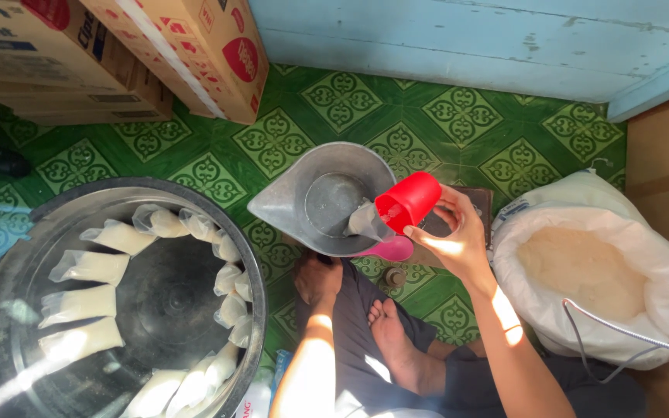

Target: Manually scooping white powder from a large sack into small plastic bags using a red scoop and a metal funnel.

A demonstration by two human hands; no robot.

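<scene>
Floor: green tiles (458, 116) with a pale leaf pattern, ending at a worn light-blue wall (466, 39) along the top.
Right hand: the right hand (458, 236) grips a red cup (409, 201) tipped on its side, fingers wrapped round its base.
Red cup: mouth turned down-left, touching the top of a small clear bag (365, 220) of white grains.
Small bag: it leans inside the metal scoop pan (323, 197), at the pan's right rim.
Pink piece: a pink plastic edge (389, 249) shows just under the pan and the cup.
Left hand: the left hand (317, 277) rests below the pan's lower rim, fingers curled; whether they pinch anything cannot be told.
Sack: an open white sack (590, 271) of pale grains stands at the right, near the right hand.
Basin: a big metal basin (118, 302) at lower left holds filled bags ringed along its wall.
Boxes: cardboard boxes (118, 54) are stacked in the floor's top-left corner.
Body: a bare foot (392, 340) lies between the forearms.
</scene>
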